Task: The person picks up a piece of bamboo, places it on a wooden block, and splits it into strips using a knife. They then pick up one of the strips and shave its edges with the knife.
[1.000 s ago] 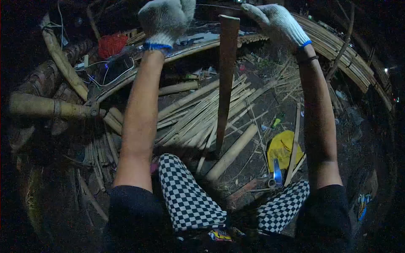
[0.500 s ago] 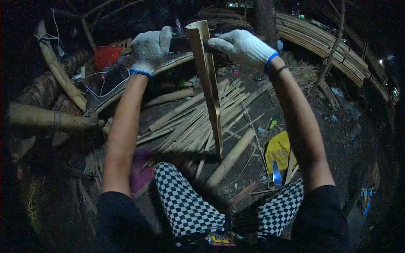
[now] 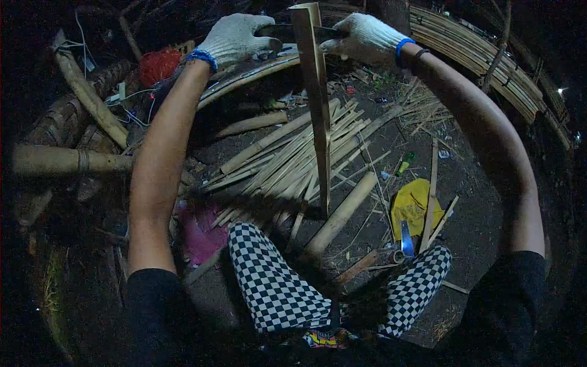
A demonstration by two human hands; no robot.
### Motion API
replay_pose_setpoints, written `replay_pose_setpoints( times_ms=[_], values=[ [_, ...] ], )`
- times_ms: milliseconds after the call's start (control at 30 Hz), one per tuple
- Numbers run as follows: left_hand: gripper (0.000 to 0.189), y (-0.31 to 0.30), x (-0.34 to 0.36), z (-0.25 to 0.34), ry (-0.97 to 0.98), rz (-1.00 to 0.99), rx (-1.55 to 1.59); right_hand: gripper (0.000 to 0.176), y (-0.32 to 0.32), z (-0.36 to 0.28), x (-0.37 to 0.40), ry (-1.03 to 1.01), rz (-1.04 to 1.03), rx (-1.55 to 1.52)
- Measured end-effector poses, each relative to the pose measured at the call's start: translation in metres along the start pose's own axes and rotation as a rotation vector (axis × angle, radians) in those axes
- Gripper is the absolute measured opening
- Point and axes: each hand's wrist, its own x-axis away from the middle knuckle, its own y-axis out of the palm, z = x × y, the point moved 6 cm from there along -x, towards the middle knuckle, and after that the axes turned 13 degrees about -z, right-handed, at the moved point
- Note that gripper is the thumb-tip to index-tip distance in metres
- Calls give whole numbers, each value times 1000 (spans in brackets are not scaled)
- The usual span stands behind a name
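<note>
Both my hands wear white gloves with blue cuffs and are raised at the top of the view. Between them a dark blade (image 3: 292, 32) runs crosswise through the upper part of an upright bamboo piece (image 3: 317, 92). My left hand (image 3: 239, 40) is closed around the blade's left end. My right hand (image 3: 367, 40) grips its other end, just right of the bamboo. The bamboo has a long split down it, and its lower end reaches down near the pile of strips.
Thin bamboo strips (image 3: 290, 156) lie heaped ahead, beside a bamboo pole (image 3: 342, 214). A yellow cloth (image 3: 411, 205) and a blue-lit saw-like blade (image 3: 406, 238) are right. Long bundled strips (image 3: 477, 58) stand back right; a red bundle (image 3: 160, 66) is left.
Both hands have shifted, and the left has closed on the blade's end after being beside the bamboo with its thumb up. The bamboo now appears higher and slightly right.
</note>
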Motion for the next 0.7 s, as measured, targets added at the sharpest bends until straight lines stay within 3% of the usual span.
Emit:
replay_pose_setpoints(
  times_ms=[100, 167, 200, 233, 300, 333, 433, 467, 500, 567, 600, 633, 667, 700],
  values=[
    [48, 2, -10, 8, -44, 36, -44, 43, -2, 11, 3, -37, 59, -60],
    [47, 0, -11, 15, -81, 81, -130, 41, -6, 10, 10, -9, 91, 88],
    [36, 4, -9, 16, 14, 268, -114, 38, -5, 17, 10, -29, 160, 102],
    [36, 2, -9, 20, 11, 264, -109, 38, -12, 6, 17, -30, 154, 99],
    [30, -10, -12, 25, 33, 293, -4, 61, -26, -1, 34, 68, 18, -120],
    [39, -12, -13, 27, -23, 145, 1, 57, -19, 10, 23, 102, 48, -59],
    [37, -17, -7, 33, 83, 233, 16, 54, -16, 14, 21, 158, 64, -73],
    [29, -20, -13, 34, -131, -27, 14, 50, -11, 12, 18, 83, 46, -213],
    [33, -17, -11, 29, 46, 211, 52, 50, -12, 15, 20, 84, 34, -218],
    [39, -7, -17, 18, -352, -72, -292, 50, -21, 0, 26, 120, -48, -222],
    [39, -10, -16, 11, -357, -78, -288, 48, -33, -15, 32, -72, 176, -151],
    [39, -28, -16, 4, -285, 120, -318, 49, -43, -4, 26, 111, 99, -110],
    [40, -39, -15, 2, -209, 315, -347, 47, -55, -7, 30, 81, 136, -122],
    [40, -27, -16, -2, -211, 305, -344, 46, -59, -14, 38, 70, 157, -139]
  ],
)
